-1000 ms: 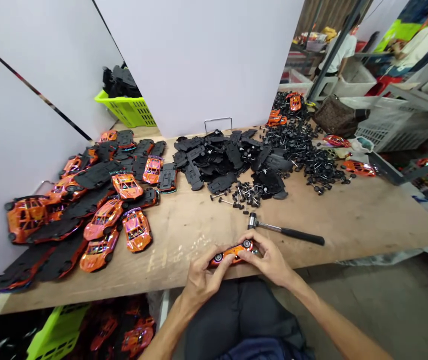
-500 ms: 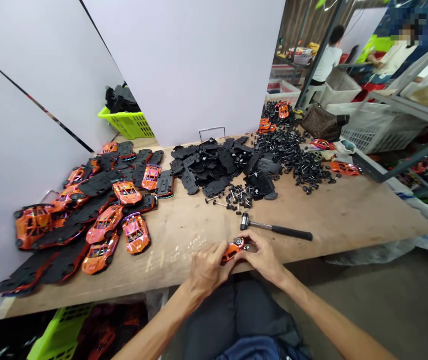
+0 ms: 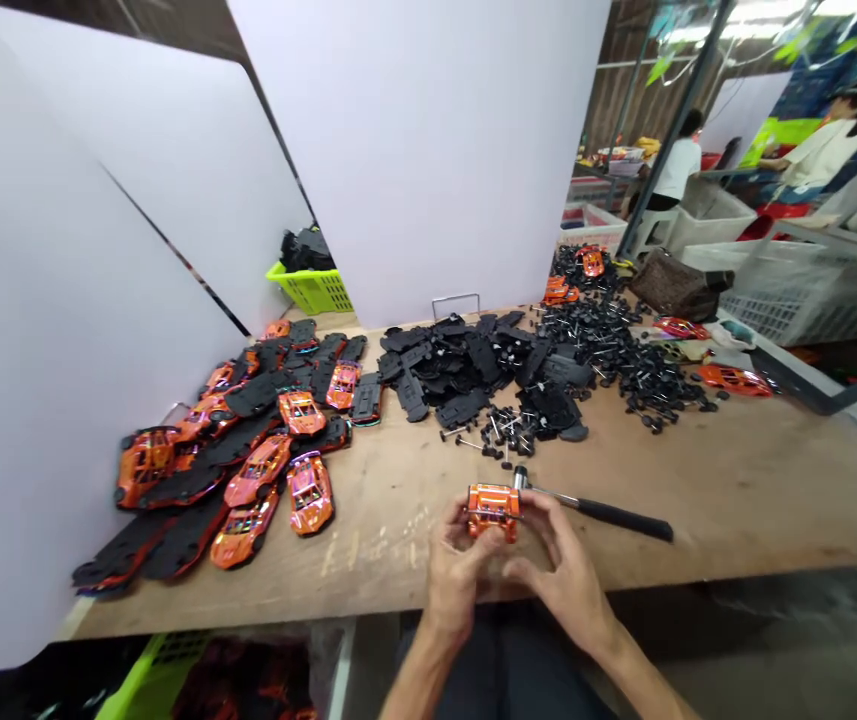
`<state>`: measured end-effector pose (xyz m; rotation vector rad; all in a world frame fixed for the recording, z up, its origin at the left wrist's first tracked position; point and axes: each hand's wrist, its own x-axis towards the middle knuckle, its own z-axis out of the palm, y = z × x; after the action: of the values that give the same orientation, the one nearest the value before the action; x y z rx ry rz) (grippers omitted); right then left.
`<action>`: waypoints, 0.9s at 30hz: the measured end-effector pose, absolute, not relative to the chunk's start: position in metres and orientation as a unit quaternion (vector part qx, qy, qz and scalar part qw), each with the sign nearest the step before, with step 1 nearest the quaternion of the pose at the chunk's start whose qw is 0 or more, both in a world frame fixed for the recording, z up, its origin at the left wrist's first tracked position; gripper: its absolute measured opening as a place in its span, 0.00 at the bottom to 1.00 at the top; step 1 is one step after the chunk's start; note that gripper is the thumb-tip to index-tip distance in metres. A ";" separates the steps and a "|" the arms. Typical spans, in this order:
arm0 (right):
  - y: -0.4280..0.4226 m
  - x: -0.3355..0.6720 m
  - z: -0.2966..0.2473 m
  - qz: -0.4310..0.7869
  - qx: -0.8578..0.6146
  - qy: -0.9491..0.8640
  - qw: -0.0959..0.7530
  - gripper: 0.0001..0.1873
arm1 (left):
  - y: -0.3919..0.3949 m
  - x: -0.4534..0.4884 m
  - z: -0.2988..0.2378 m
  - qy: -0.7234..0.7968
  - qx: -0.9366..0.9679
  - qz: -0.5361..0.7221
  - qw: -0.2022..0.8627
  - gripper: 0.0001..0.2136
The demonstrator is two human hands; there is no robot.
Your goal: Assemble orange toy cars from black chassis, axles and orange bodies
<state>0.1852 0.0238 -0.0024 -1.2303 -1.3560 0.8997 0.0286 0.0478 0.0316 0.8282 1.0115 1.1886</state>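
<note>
Plywood workbench (image 3: 758, 510) under me, and my hands are together: my left hand (image 3: 458, 585) and right hand (image 3: 563, 572) clamp an orange toy car (image 3: 493, 510) between them, up over the bench's near edge. Just beside my right hand lies a small hammer (image 3: 612, 514) with a black grip. Farther off sit loose wheel-and-axle sets (image 3: 642, 375) and heaped black chassis plates (image 3: 435, 375), with more orange cars (image 3: 309, 492) spread to my left
</note>
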 end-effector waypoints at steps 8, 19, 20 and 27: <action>0.042 0.204 0.022 0.263 -0.462 -0.757 0.379 0.11 | 0.050 -0.004 0.023 0.472 0.523 0.422 0.570 0.14; 0.037 0.192 -0.003 0.336 -0.519 -0.635 0.464 0.09 | 0.041 -0.006 0.013 0.497 0.561 0.408 0.522 0.11; 0.036 0.192 -0.004 0.344 -0.520 -0.629 0.465 0.10 | 0.040 -0.005 0.012 0.499 0.564 0.416 0.510 0.11; 0.038 0.197 -0.001 0.398 -0.522 -0.617 0.434 0.11 | 0.039 -0.004 0.008 0.497 0.584 0.434 0.473 0.11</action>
<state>0.1969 0.0382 -0.0006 -1.2998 -1.5360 0.9919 -0.0043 0.0388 0.0082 1.4282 1.2153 1.0632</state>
